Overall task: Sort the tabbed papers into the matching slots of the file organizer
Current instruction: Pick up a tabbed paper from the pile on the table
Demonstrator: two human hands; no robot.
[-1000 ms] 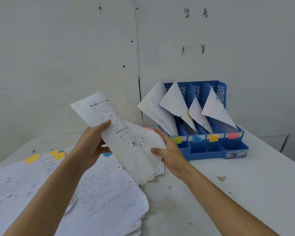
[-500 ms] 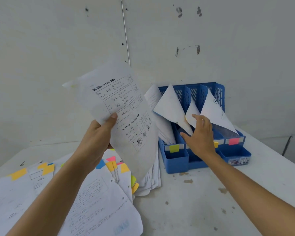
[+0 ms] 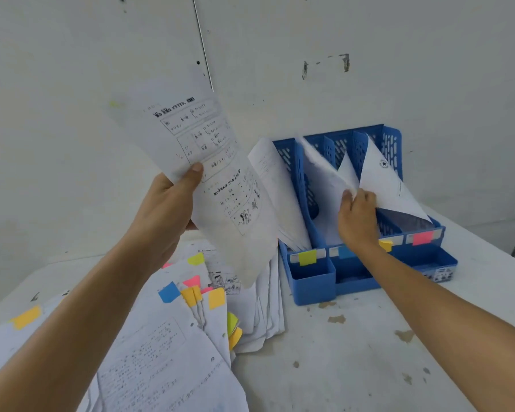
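**Hands.** The left hand [image 3: 164, 212] grips one printed sheet [image 3: 220, 185], thumb on the printed face and fingers behind it. The right hand [image 3: 358, 221] is curled round the upper edge of the filed papers [image 3: 321, 185] that stand in the second slot from the left.

**Held sheet.** The sheet is in the air, tilted, left of the file organizer [image 3: 309, 285] and above the loose pile [image 3: 173, 358]. A faint yellow-green tab [image 3: 114, 104] shows at its upper left corner. It is too blurred to be sure of the colour.

**Organizer.** The unit stands on the desk [image 3: 354, 367] against the wall. Its slots carry, from left to right:
- a yellow-green label [image 3: 307, 257]
- a blue label [image 3: 345, 251]
- an orange label [image 3: 385, 244], partly hidden by the right wrist
- a pink label [image 3: 422, 237]

All four slots already contain papers.

**Loose pile.** Unsorted sheets with blue, pink, orange and yellow-green tabs lie fanned on the desk under the left forearm.

**Step in hand (judgement).** One sheet is being filed, and the right hand appears to be making room among the filed papers. Much of the pile is not yet sorted.

**Next move (judgement).**
1. Check the tab colour against the slot labels. If the tab is yellow-green, the matching slot is the leftmost one, not the one the right hand holds.
2. Hold the filed papers aside.
3. Lower the sheet edge-first into the gap, without buckling it.
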